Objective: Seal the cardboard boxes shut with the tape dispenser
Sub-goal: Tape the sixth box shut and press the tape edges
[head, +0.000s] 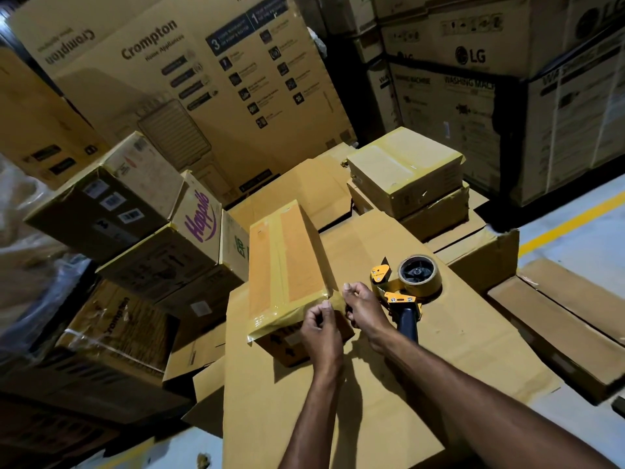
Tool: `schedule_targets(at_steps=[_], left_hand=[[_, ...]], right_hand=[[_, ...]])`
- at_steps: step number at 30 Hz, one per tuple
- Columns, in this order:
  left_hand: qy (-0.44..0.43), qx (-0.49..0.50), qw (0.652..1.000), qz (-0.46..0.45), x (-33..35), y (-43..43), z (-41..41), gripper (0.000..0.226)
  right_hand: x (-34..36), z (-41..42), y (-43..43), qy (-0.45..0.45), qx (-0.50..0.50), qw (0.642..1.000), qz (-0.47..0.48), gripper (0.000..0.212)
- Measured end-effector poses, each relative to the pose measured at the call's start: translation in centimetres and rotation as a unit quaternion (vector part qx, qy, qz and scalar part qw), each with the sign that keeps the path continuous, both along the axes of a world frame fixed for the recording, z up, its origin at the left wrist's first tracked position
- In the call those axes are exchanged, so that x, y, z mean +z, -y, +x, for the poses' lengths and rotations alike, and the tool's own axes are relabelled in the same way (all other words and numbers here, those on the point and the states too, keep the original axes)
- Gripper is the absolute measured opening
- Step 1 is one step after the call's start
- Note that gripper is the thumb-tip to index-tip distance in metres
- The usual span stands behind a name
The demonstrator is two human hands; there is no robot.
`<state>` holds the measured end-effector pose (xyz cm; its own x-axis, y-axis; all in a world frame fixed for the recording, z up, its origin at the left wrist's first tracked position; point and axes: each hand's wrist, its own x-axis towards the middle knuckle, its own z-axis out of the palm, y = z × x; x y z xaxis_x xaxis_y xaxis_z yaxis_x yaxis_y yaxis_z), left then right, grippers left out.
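On a flat cardboard sheet (pixel 372 418) near the middle of the view lies a long cardboard box (pixel 287 262), with yellowish tape along its top and over its near end. Both hands meet at the near right corner of this box, about 5 o'clock from its centre. The left hand (pixel 321 330) has its fingers curled and pinches a short tape strip (pixel 335 301) that sticks out from the corner. The right hand (pixel 363 308), at 2 o'clock of the left one, pinches the same strip between thumb and fingers. The tape dispenser (pixel 404 287) lies on the sheet at 3 o'clock of the hands, just beside the right wrist. No hand holds it, and its dark handle points to 6 o'clock. A small stack of taped boxes (pixel 406 174) stands at 1 o'clock of the long box, and big printed cartons (pixel 203 79) rise at 12 o'clock.
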<state>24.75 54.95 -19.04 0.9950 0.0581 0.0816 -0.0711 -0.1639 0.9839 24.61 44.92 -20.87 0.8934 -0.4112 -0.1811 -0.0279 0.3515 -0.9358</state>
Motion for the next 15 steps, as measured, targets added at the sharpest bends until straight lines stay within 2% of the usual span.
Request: schedule_targets(at_steps=[9, 15], left_hand=[[0.042, 0.079, 0.996, 0.019, -0.2, 0.9, -0.8, 0.019], [0.076, 0.095, 0.991, 0.056, -0.7, 1.2, -0.8, 0.022]], right_hand=[[-0.5, 0.5, -0.3, -0.026, -0.062, 0.991, -0.112, 0.028], [-0.2, 0.8, -0.6, -0.039, -0.093, 0.988, -0.117, 0.027]])
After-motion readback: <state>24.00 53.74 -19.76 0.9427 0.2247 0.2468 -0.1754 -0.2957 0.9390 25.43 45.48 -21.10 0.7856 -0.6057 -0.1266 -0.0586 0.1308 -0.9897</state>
